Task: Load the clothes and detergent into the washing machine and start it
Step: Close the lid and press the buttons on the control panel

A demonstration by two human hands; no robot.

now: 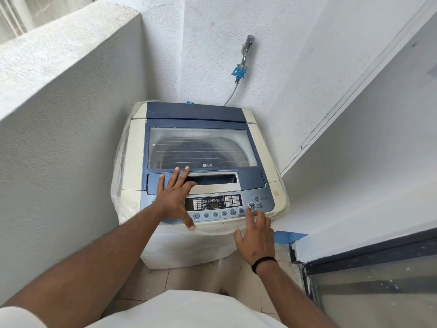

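Note:
A cream and blue top-loading washing machine [260, 143] stands in a corner with its lid [201, 147] shut. Dark clothes show dimly through the lid's window. My left hand [176, 197] lies flat with spread fingers on the lid's front edge by the handle recess [212, 179], thumb down over the control panel [212, 204]. My right hand [256, 235] reaches to the panel's right end, one fingertip touching the start/pause button [252, 206]. No detergent container is in view.
A tap [246, 49] with a blue hose connector [239, 72] feeds the machine from the back wall. A low parapet wall [59, 102] is close on the left, a white wall on the right. A dark-framed glass door [369, 287] stands at the lower right. Floor is tiled.

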